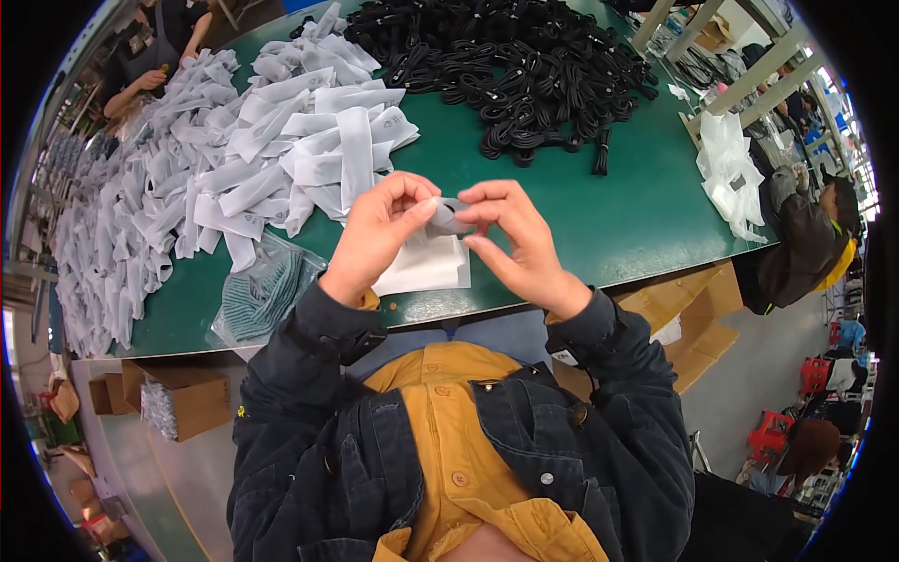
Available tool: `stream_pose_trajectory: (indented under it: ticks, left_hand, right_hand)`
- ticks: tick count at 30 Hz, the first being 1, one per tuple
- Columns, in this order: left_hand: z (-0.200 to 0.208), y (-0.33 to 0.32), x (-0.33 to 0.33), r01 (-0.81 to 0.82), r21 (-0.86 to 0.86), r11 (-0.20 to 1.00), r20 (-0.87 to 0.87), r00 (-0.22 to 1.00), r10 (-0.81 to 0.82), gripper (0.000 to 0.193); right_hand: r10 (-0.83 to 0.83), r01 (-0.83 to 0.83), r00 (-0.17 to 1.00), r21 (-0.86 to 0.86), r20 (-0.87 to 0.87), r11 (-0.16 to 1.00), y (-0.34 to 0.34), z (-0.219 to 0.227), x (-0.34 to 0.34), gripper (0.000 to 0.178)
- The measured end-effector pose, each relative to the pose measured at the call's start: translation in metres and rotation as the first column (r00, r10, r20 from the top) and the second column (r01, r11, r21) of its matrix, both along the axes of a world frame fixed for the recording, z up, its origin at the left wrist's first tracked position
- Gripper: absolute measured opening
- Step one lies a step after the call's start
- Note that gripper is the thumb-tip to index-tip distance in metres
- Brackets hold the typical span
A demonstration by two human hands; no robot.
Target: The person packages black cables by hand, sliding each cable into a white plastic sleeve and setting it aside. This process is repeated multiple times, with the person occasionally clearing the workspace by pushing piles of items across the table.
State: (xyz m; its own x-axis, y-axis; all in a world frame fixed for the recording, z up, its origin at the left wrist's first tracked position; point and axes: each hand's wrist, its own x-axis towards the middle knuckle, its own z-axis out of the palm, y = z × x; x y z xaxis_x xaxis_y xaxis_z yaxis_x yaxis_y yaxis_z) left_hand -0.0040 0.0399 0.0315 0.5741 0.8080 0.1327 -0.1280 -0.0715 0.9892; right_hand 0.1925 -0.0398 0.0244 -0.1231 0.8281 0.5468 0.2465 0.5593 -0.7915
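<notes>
My left hand (pixel 386 225) pinches a small frosted plastic sleeve (pixel 442 217) between thumb and curled fingers. A dark patch shows at the sleeve's right end; what it is cannot be made out. My right hand (pixel 517 239) is at that end, its bent fingertips touching or nearly touching the sleeve, with the thumb apart below. Under my hands a white sheet (pixel 426 272) lies by the table's near edge. A large heap of frosted sleeves (pixel 253 150) spreads over the left side. Bundled black cables (pixel 524 75) are piled at the far middle.
The green table (pixel 599 234) carries a teal knitted item (pixel 262 295) in clear plastic near my left forearm. A white plastic bag (pixel 730 178) hangs at the right edge. Cardboard boxes (pixel 693 323) stand below the table. Another person (pixel 154 56) works at the far left.
</notes>
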Motion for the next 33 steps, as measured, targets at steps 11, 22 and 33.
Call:
stream_pose_trajectory:
  ticks: [11, 22, 33]
  left_hand:
    - [0.007, 0.066, -0.037, -0.576, 0.698, 0.426, 0.104, 0.670, 0.735, 0.024]
    - [-0.072, -0.038, 0.005, 0.147, 0.679, 0.719, -0.499, 0.811, 0.306, 0.015]
    - [-0.074, -0.035, 0.004, -0.078, 0.346, 0.935, -0.395, 0.892, 0.221, 0.009]
  right_hand:
    - [-0.570, 0.647, 0.652, 0.025, 0.500, 0.762, 0.095, -0.041, 0.115, 0.021]
    - [-0.551, 0.703, 0.461, 0.092, 0.695, 0.705, 0.069, -0.053, 0.125, 0.034]
    - [-0.412, 0.332, 0.910, -0.518, -0.044, 0.788, -0.004, -0.040, 0.092, 0.021]
